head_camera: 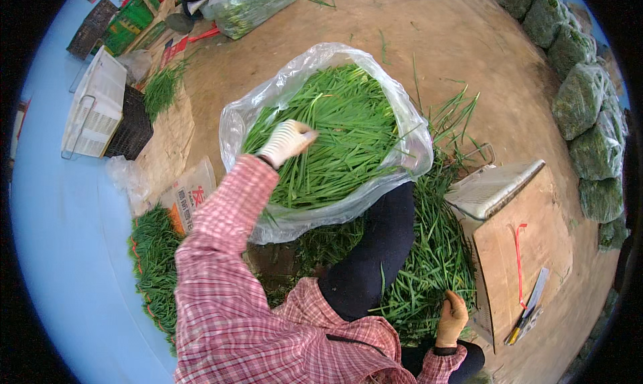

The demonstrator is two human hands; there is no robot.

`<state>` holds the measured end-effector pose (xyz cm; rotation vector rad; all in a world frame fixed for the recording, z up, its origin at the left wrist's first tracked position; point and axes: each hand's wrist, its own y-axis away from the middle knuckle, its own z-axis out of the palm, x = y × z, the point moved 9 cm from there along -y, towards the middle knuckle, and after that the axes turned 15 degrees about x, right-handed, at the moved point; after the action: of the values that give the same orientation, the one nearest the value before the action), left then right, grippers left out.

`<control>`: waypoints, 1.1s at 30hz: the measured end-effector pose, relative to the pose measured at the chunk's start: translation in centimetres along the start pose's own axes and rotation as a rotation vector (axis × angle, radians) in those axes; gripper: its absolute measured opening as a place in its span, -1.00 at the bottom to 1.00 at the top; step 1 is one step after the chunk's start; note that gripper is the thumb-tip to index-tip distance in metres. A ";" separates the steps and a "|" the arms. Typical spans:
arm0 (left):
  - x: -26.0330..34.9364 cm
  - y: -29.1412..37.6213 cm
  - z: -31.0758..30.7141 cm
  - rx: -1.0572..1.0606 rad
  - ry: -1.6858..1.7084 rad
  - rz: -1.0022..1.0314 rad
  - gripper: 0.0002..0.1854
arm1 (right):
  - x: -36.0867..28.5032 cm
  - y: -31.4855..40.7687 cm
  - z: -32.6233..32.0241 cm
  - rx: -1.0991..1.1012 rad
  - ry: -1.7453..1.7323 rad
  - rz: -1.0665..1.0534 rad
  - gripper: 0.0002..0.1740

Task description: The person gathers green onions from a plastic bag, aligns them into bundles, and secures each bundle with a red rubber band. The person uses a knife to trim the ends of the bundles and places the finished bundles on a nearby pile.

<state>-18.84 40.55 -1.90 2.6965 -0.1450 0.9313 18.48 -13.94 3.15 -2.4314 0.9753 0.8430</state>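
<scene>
My left hand (289,142), in a striped white glove, is curled over the cut long green leaves (346,128) that fill a large clear plastic bag (306,226). Blur hides whether any leaves are caught in its fingers. The bag's mouth is spread wide in front of my legs. Lower right, my right hand (452,319), in a tan glove, has bent fingers at the edge of a loose heap of green leaves (432,253). What its palm holds, if anything, is hidden.
Beside the heap stands a board-topped crate (527,253) with a knife (532,296) and a red tie (519,258). Filled bags (580,100) line the right side. At left are red-tied green bundles (155,263), a white plastic crate (98,100) and a black crate (131,125).
</scene>
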 end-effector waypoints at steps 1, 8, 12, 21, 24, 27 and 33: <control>2.1 -1.2 0.0 0.255 -0.161 0.195 -0.55 | -0.7 0.0 0.6 -0.025 -0.033 -0.014 -0.64; 0.0 -7.5 1.3 0.575 -0.691 0.020 -0.56 | -3.2 -1.3 1.1 -0.064 -0.034 0.006 -0.63; 1.4 -4.1 -0.7 0.708 -0.358 0.160 -0.54 | -7.6 -6.4 1.4 -0.020 -0.044 -0.102 -0.57; 11.7 12.7 -1.5 0.669 0.162 0.533 -0.65 | -29.9 -15.4 22.4 -0.264 -0.821 -0.196 -0.33; 12.3 14.5 -0.5 0.514 0.289 0.612 -0.56 | -31.6 -13.7 28.4 -0.380 -1.202 0.248 -0.57; 5.3 11.5 -1.5 0.282 0.636 0.352 -0.59 | -32.5 -16.2 25.2 -0.296 -1.028 0.179 -0.53; -14.7 3.1 -6.7 0.269 -0.451 -0.051 -0.20 | -36.6 -22.7 7.5 0.254 -1.037 -0.264 -0.57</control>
<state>-34.92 39.60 -5.16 3.1035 -0.0434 0.3326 10.79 23.41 24.43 -1.4917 0.3135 1.5062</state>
